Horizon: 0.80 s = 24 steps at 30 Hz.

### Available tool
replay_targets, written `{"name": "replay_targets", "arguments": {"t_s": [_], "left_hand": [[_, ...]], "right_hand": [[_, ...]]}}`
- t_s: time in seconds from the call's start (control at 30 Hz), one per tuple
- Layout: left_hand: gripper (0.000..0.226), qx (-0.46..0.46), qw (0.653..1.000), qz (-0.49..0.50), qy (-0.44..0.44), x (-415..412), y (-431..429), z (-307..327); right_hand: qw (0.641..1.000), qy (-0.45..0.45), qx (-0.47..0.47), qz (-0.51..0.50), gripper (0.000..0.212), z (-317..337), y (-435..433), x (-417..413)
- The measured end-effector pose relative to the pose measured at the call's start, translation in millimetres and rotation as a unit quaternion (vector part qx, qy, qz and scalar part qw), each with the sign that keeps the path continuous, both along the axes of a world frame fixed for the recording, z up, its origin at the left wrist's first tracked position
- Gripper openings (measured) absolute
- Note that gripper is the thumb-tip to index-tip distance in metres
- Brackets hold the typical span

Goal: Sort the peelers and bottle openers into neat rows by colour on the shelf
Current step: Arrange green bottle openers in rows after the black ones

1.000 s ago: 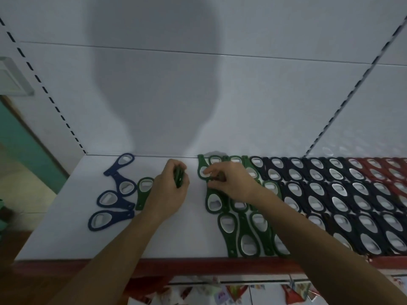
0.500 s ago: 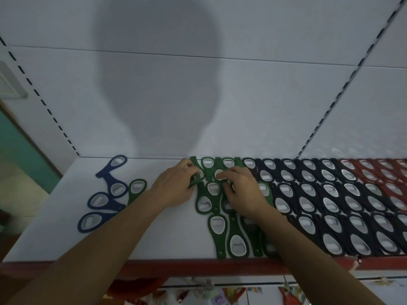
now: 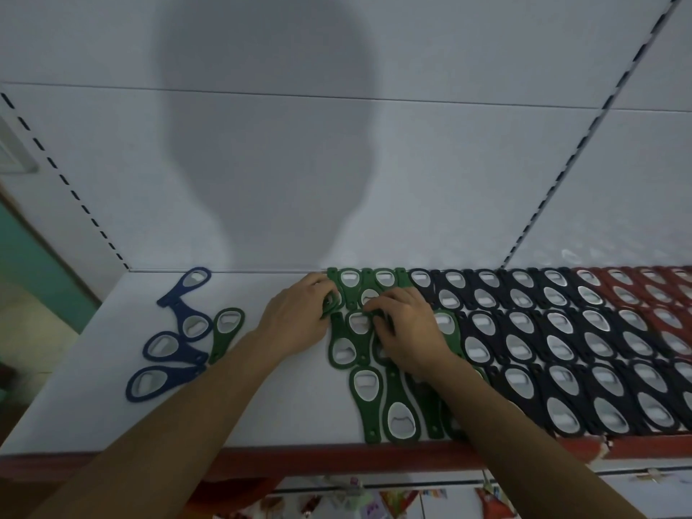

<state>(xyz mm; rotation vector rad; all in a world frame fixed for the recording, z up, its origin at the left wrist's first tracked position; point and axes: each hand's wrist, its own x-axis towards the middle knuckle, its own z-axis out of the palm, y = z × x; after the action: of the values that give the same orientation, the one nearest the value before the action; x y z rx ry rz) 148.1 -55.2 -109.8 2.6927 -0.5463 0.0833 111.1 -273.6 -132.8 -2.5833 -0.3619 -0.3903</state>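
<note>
The far left of the shelf (image 3: 93, 387) is mostly bare white board, from the back left corner all the way down to the red front lip (image 3: 337, 458). The only clutter there is four blue openers (image 3: 176, 331) in a loose overlapping heap near the back left, with a stray green opener (image 3: 226, 333) just beside them. Next comes a bare strip running front to back, crossed by the left forearm. The left hand (image 3: 296, 318) sits near the back edge with its fingers curled round a green opener (image 3: 331, 303), right up against the left side of the green rows (image 3: 365, 387). Those rows run from the back edge to the front lip. The right hand (image 3: 408, 331) lies on top of them with its fingers bent down onto one. Pinching or just pressing, can't tell. Right of that it's packed solid with dark openers (image 3: 554, 350), then red openers (image 3: 644, 294) out to the side.
</note>
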Motion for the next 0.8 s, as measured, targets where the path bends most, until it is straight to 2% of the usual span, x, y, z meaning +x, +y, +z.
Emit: {"name": "replay_targets", "arguments": {"t_s": [0.13,0.23,0.4,0.73,0.8], "left_hand": [[0.028,-0.084,0.996,-0.025,-0.003,-20,4,5],[0.034,-0.046,0.996,-0.074,0.027,-38,4,7],[0.037,0.022,0.997,-0.06,0.031,-45,9,4],[0.034,-0.01,0.998,-0.054,0.004,-47,6,0],[0.033,-0.08,0.996,-0.028,0.022,-46,7,0]], "right_hand": [[1.0,0.0,-0.006,0.002,0.024,-1,-1,0],[1.0,0.001,-0.015,0.001,0.025,-3,0,0],[1.0,0.003,-0.019,0.016,0.029,-1,-1,-5],[0.998,0.016,-0.051,0.02,0.036,1,-1,-8],[0.998,0.022,-0.05,0.02,0.035,3,0,-11]]}}
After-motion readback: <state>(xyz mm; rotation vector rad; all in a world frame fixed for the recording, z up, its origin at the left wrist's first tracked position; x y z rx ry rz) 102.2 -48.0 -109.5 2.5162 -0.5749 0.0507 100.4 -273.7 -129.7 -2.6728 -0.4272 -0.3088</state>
